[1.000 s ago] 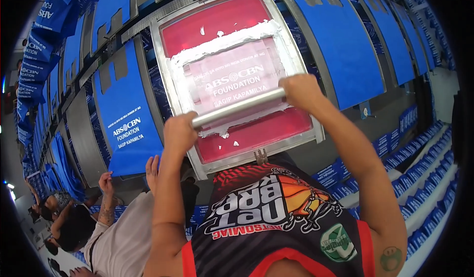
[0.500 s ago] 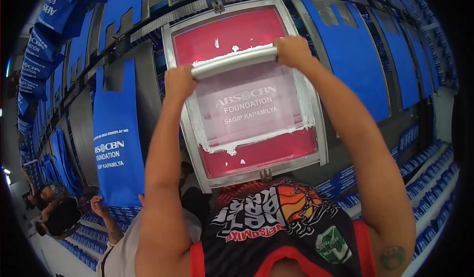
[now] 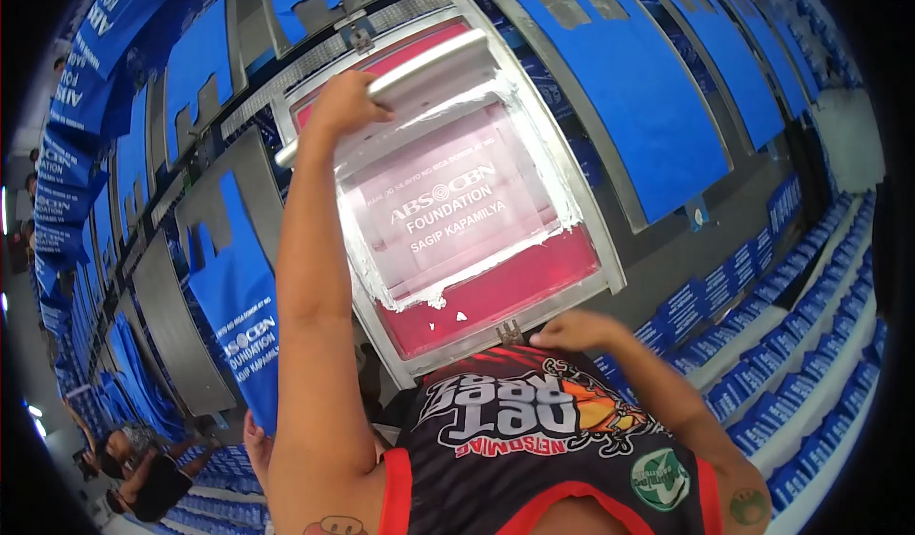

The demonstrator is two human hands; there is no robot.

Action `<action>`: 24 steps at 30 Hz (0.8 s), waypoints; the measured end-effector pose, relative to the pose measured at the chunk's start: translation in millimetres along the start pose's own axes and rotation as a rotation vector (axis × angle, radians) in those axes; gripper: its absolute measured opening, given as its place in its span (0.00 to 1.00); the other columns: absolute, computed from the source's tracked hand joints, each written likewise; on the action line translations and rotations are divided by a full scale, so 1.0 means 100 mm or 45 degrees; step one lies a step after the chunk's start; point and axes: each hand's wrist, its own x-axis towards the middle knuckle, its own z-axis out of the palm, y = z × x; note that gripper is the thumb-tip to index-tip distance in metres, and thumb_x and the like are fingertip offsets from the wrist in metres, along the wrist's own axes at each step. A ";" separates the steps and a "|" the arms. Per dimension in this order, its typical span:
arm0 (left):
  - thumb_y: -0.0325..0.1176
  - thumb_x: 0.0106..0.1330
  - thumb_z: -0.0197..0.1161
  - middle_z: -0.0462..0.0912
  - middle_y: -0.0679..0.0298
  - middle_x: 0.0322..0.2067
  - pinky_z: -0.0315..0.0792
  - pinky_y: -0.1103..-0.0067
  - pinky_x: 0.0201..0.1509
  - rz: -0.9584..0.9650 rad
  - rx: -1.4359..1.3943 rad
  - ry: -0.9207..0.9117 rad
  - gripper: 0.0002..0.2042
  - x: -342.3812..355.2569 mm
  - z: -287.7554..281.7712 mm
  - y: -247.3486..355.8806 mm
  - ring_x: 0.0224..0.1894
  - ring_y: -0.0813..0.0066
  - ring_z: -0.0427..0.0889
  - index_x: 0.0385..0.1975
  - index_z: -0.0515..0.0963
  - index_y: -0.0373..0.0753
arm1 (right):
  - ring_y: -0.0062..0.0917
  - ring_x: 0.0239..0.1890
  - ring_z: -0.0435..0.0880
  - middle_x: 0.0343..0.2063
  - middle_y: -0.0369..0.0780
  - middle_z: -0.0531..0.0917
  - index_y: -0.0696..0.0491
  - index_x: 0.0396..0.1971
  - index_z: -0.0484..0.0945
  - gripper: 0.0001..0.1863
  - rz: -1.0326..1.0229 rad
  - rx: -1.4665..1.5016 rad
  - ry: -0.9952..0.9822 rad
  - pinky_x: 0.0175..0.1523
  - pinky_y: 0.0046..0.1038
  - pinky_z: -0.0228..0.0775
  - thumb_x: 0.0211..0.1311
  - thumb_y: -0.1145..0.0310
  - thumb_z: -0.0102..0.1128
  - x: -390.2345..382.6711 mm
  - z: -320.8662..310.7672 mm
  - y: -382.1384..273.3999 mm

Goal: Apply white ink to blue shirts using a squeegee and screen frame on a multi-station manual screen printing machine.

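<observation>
White capitals (image 3: 445,213) are borne by the pale mesh (image 3: 419,261) below the left fingers (image 3: 378,113) and the blue bag (image 3: 238,292) lower left of them, block letters (image 3: 505,413) by the jersey (image 3: 457,478) farther below

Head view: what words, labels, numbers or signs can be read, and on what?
I won't copy printed wording; it stands here:
Pink screen: pale capitals and a round sign, readable; smaller top line.
Blue bag left of it: white lettering, partly hidden.
Hanging blue bags, upper left: white lettering, partly readable.
Shirt: large white letters, smaller red ones, a green badge.
Rows of blue cloth, lower right: too small to read.
</observation>
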 end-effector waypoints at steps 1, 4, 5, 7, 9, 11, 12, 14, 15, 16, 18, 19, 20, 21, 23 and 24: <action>0.40 0.43 0.75 0.84 0.53 0.32 0.74 0.67 0.43 -0.035 -0.035 0.046 0.20 -0.01 -0.01 0.03 0.40 0.56 0.83 0.37 0.82 0.40 | 0.22 0.26 0.80 0.23 0.40 0.83 0.56 0.26 0.83 0.23 -0.039 -0.014 0.164 0.35 0.28 0.71 0.59 0.48 0.60 0.06 0.36 0.26; 0.41 0.43 0.75 0.84 0.53 0.32 0.73 0.66 0.42 -0.101 0.019 0.127 0.19 -0.05 0.18 0.18 0.38 0.55 0.82 0.36 0.83 0.42 | 0.24 0.26 0.80 0.22 0.41 0.83 0.58 0.28 0.83 0.22 0.072 0.904 0.180 0.35 0.27 0.71 0.59 0.50 0.62 0.19 0.67 0.08; 0.41 0.43 0.74 0.84 0.54 0.32 0.73 0.66 0.42 -0.145 0.091 0.180 0.19 -0.07 0.28 0.16 0.38 0.55 0.82 0.37 0.82 0.43 | 0.24 0.26 0.80 0.22 0.41 0.83 0.58 0.28 0.83 0.22 0.051 0.918 0.179 0.35 0.27 0.71 0.59 0.50 0.62 0.19 0.71 0.08; 0.41 0.44 0.74 0.84 0.54 0.33 0.74 0.66 0.42 -0.168 0.124 0.137 0.19 -0.10 0.42 0.19 0.38 0.55 0.82 0.38 0.82 0.44 | 0.16 0.30 0.79 0.29 0.41 0.85 0.64 0.36 0.81 0.16 0.053 0.821 0.294 0.38 0.20 0.71 0.62 0.63 0.61 0.17 0.70 0.08; 0.42 0.45 0.73 0.84 0.57 0.39 0.74 0.63 0.47 -0.246 0.143 0.064 0.19 -0.11 0.47 0.31 0.44 0.56 0.81 0.40 0.82 0.49 | 0.17 0.28 0.81 0.28 0.41 0.85 0.64 0.36 0.81 0.15 0.116 0.584 0.325 0.34 0.21 0.71 0.62 0.65 0.61 0.13 0.67 0.05; 0.42 0.45 0.72 0.84 0.57 0.38 0.74 0.64 0.48 -0.260 0.169 0.062 0.20 -0.11 0.41 0.34 0.44 0.56 0.82 0.41 0.82 0.48 | 0.21 0.28 0.83 0.28 0.41 0.86 0.60 0.35 0.83 0.14 0.022 0.606 0.424 0.36 0.25 0.74 0.62 0.63 0.60 -0.05 0.64 -0.11; 0.42 0.44 0.72 0.84 0.57 0.38 0.74 0.65 0.48 -0.224 0.217 0.048 0.21 -0.07 0.34 0.32 0.44 0.56 0.82 0.41 0.82 0.46 | 0.21 0.28 0.83 0.28 0.41 0.86 0.60 0.35 0.83 0.14 0.016 0.607 0.421 0.36 0.25 0.74 0.62 0.63 0.60 -0.19 0.61 -0.23; 0.42 0.43 0.72 0.84 0.54 0.37 0.74 0.67 0.49 -0.155 0.258 0.057 0.23 -0.02 0.20 0.19 0.43 0.57 0.82 0.41 0.82 0.42 | 0.18 0.30 0.84 0.29 0.41 0.86 0.61 0.39 0.81 0.12 -0.148 0.871 0.346 0.36 0.22 0.75 0.64 0.68 0.57 -0.49 0.52 -0.53; 0.42 0.43 0.72 0.84 0.54 0.37 0.74 0.67 0.49 -0.158 0.259 0.058 0.23 0.01 0.17 0.17 0.43 0.57 0.82 0.41 0.82 0.42 | 0.18 0.30 0.84 0.29 0.41 0.86 0.61 0.39 0.81 0.12 -0.151 0.869 0.344 0.36 0.22 0.75 0.64 0.68 0.57 -0.58 0.48 -0.62; 0.41 0.42 0.74 0.84 0.52 0.36 0.74 0.68 0.46 -0.113 0.206 0.087 0.22 0.02 0.12 0.18 0.40 0.56 0.83 0.39 0.82 0.40 | 0.18 0.30 0.83 0.30 0.41 0.86 0.62 0.40 0.81 0.12 -0.222 0.933 0.336 0.36 0.20 0.75 0.64 0.69 0.57 -0.65 0.45 -0.70; 0.41 0.41 0.75 0.84 0.50 0.34 0.74 0.68 0.45 -0.065 0.203 0.108 0.22 -0.01 0.11 0.19 0.39 0.55 0.83 0.38 0.82 0.37 | 0.17 0.29 0.83 0.30 0.41 0.86 0.62 0.40 0.81 0.12 -0.268 0.959 0.324 0.36 0.19 0.75 0.63 0.69 0.57 -0.66 0.45 -0.71; 0.41 0.41 0.75 0.84 0.50 0.34 0.74 0.68 0.45 -0.060 0.201 0.112 0.22 0.01 0.14 0.23 0.39 0.55 0.83 0.38 0.82 0.37 | 0.17 0.29 0.83 0.30 0.41 0.86 0.62 0.40 0.81 0.12 -0.269 0.957 0.331 0.36 0.19 0.75 0.63 0.69 0.57 -0.60 0.49 -0.64; 0.41 0.41 0.75 0.84 0.50 0.35 0.74 0.68 0.46 -0.088 0.209 0.102 0.23 0.00 0.21 0.22 0.39 0.55 0.83 0.38 0.82 0.38 | 0.17 0.28 0.83 0.29 0.41 0.86 0.62 0.39 0.81 0.12 -0.207 0.850 0.378 0.36 0.20 0.75 0.62 0.69 0.57 -0.49 0.55 -0.53; 0.41 0.42 0.74 0.84 0.50 0.35 0.74 0.68 0.46 -0.117 0.218 0.092 0.23 -0.02 0.28 0.21 0.40 0.55 0.83 0.39 0.82 0.38 | 0.17 0.28 0.83 0.28 0.41 0.86 0.62 0.38 0.81 0.12 -0.145 0.743 0.422 0.36 0.20 0.75 0.62 0.69 0.57 -0.38 0.61 -0.42; 0.42 0.43 0.74 0.84 0.52 0.36 0.74 0.67 0.47 -0.111 0.245 0.086 0.23 -0.10 0.42 0.23 0.41 0.55 0.82 0.41 0.82 0.42 | 0.17 0.27 0.84 0.26 0.41 0.86 0.61 0.36 0.82 0.11 -0.102 0.673 0.473 0.35 0.20 0.74 0.60 0.69 0.58 -0.15 0.71 -0.20; 0.42 0.45 0.72 0.84 0.54 0.37 0.75 0.65 0.47 -0.167 0.252 0.077 0.21 -0.15 0.47 0.33 0.43 0.55 0.82 0.41 0.82 0.46 | 0.17 0.27 0.84 0.26 0.41 0.86 0.61 0.36 0.82 0.11 -0.077 0.648 0.479 0.35 0.21 0.74 0.60 0.68 0.58 -0.03 0.74 -0.06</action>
